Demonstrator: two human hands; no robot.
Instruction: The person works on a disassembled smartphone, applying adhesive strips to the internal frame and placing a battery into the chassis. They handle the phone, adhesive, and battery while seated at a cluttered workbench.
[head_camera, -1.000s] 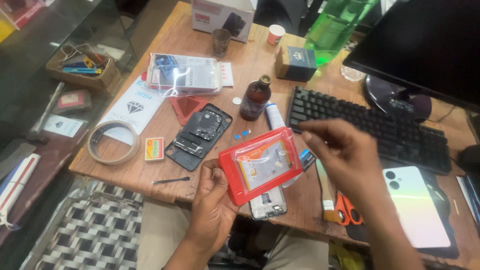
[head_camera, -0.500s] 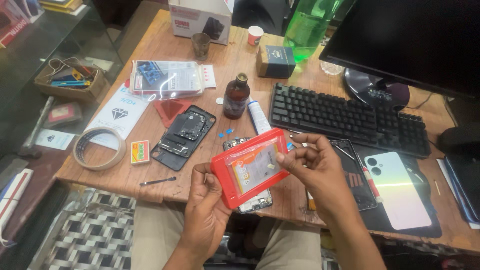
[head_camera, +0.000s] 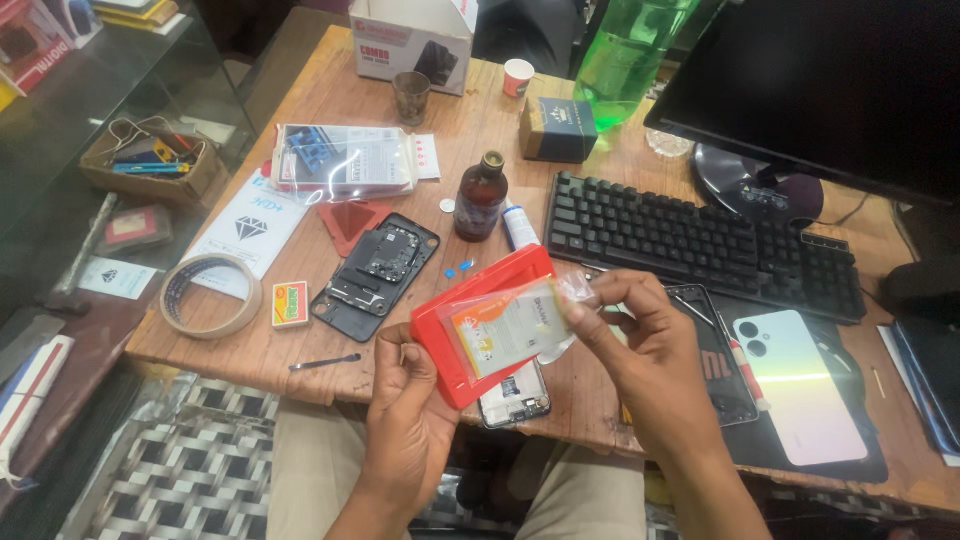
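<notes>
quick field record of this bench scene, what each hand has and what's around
left hand: holds the lower corner of a red packet
right hand: pinches the clear wrapper at the packet's upper right edge
under the packet: phone with its back off, lying on the wooden table
left of the hands: black phone back cover, tape roll
behind: brown bottle, black keyboard

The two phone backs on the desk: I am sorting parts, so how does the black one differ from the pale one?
The black phone back lies left of the hands, inner side up, with bare parts showing; the pale phone back lies right, glossy outer side up, with two camera rings. The black one rests on bare wood; the pale one lies on a dark mat. Both lie flat and untouched.
</notes>
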